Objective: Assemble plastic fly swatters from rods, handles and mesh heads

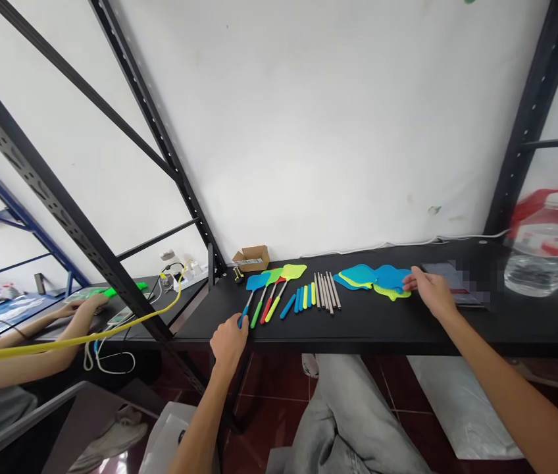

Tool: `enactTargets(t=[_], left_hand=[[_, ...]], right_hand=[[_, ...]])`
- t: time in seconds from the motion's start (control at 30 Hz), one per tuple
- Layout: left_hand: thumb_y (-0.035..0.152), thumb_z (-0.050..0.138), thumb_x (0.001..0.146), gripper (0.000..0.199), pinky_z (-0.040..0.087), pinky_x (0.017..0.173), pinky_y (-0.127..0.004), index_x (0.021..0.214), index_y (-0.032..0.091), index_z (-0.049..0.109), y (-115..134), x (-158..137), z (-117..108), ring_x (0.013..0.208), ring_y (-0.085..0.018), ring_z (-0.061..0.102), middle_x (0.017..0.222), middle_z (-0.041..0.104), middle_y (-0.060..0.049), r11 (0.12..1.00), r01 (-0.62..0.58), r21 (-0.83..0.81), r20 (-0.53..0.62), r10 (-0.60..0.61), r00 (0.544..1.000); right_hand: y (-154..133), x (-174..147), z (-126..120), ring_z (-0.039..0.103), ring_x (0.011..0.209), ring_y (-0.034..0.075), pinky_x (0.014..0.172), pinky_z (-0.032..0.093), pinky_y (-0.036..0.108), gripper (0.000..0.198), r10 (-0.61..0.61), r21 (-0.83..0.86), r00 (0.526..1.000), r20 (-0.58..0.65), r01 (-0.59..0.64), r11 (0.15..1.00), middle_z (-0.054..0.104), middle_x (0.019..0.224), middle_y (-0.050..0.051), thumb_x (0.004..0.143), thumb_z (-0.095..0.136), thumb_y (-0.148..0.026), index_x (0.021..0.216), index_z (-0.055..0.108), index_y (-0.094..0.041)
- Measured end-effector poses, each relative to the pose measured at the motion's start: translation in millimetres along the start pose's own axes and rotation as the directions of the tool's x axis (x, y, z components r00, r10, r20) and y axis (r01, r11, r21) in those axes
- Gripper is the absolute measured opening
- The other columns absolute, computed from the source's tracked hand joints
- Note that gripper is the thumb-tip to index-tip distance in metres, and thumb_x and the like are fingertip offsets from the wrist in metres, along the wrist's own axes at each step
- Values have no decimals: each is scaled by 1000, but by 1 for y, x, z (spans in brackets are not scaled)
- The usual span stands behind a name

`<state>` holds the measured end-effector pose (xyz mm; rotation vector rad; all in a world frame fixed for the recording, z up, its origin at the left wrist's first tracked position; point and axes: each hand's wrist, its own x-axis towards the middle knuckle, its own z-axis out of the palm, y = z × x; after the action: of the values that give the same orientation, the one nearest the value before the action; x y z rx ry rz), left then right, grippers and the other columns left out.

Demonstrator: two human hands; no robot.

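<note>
At the left of the black table, my left hand [228, 339] is closed around the handle of a blue fly swatter [258, 281]. Beside it lie a green fly swatter [256, 314], a red one [270, 305] and a yellow one [293, 270], all with metal shafts. Farther right is a row of loose blue and yellow handle grips [304, 297], then several thin metal rods [327, 293]. My right hand [430, 288] pinches the right edge of a blue swatter head [390, 278] in an overlapping pile with yellow-green heads [393, 293]. Its fingertips are partly hidden.
A small open cardboard box [251, 258] and a binder clip [238, 274] stand near the wall. Right of my hand lies a dark flat device [449, 280], then a large clear bottle [538, 257]. Another person's hands [92, 304] work at the left beyond a black rack post [126, 270].
</note>
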<state>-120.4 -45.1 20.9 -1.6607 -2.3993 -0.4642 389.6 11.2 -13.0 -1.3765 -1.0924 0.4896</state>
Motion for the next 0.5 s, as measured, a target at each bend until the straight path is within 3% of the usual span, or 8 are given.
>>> enactTargets(t=[0.17, 0.3, 0.5], left_hand=[[48, 40, 96, 41, 46, 75, -33, 120, 29, 67, 9, 10, 0, 96, -29, 66, 104, 72, -10, 989, -134, -53, 37, 136, 990], [48, 34, 99, 45, 45, 73, -30, 120, 25, 66, 12, 8, -4, 98, -27, 64, 109, 68, -10, 979, -176, -101, 40, 181, 983], [41, 38, 98, 40, 44, 86, -33, 121, 22, 65, 34, -6, -8, 111, -27, 54, 116, 62, -12, 961, -273, -36, -126, 266, 956]], right_hand=[[-5, -3, 0, 68, 64, 25, 69, 53, 34, 41, 4, -23, 1000, 6, -4, 1000, 68, 59, 8, 88, 48, -48, 71, 72, -18], [-4, -3, 0, 68, 67, 27, 72, 52, 35, 43, 18, -68, 1000, -2, -19, 998, 69, 61, 9, 88, 46, -47, 73, 73, -17], [0, 0, 1, 68, 76, 26, 72, 46, 32, 39, -68, -262, 997, -24, 59, 963, 74, 74, 8, 84, 47, -44, 73, 74, -19]])
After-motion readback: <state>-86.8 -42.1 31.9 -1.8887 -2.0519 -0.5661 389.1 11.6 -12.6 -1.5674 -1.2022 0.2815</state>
